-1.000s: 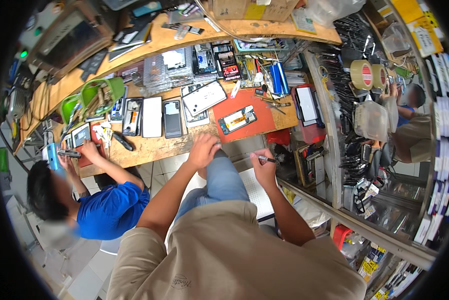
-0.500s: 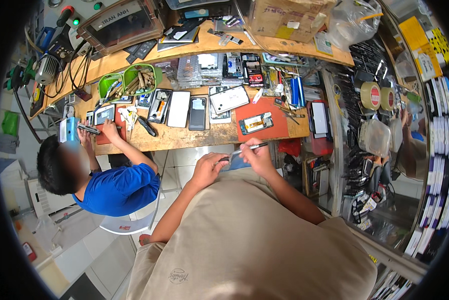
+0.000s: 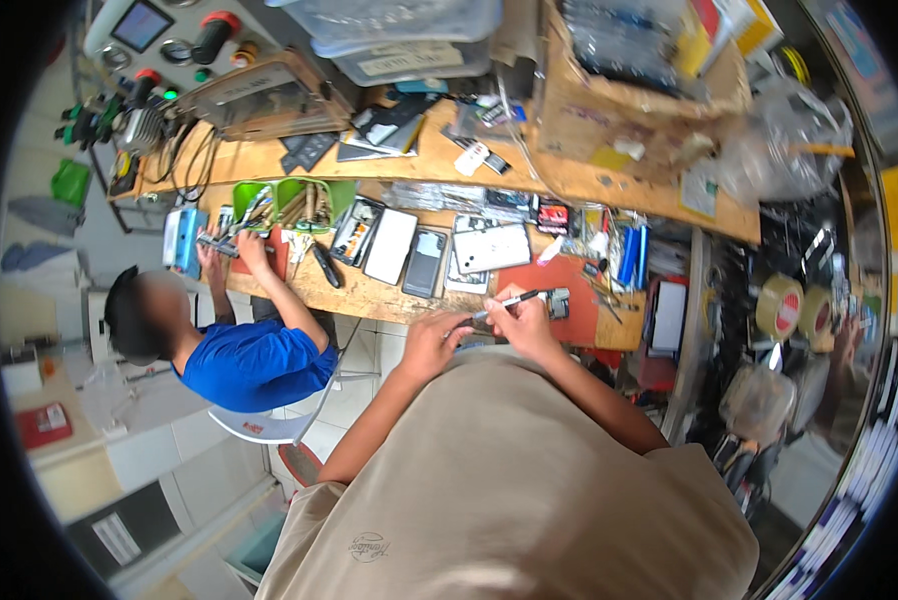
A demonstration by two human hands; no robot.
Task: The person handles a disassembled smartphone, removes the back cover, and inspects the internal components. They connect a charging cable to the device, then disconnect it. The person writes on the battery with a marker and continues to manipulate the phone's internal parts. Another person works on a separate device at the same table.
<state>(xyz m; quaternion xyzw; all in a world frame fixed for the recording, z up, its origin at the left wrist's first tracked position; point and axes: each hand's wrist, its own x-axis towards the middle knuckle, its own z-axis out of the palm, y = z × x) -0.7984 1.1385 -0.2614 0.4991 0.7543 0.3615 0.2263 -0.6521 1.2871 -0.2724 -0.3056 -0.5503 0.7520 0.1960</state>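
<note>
Head view: your right hand (image 3: pixel 525 312) fingers pinch a slim tool (image 3: pixel 505 301) over a small part your left hand (image 3: pixel 431 342) grips at the table (image 3: pixel 374 295) edge; keep it steady

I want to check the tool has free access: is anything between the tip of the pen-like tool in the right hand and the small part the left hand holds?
Nothing visible does. The right hand angles the thin tool toward the left hand, with only open air between tip and part; the part is too small to make out.
</note>
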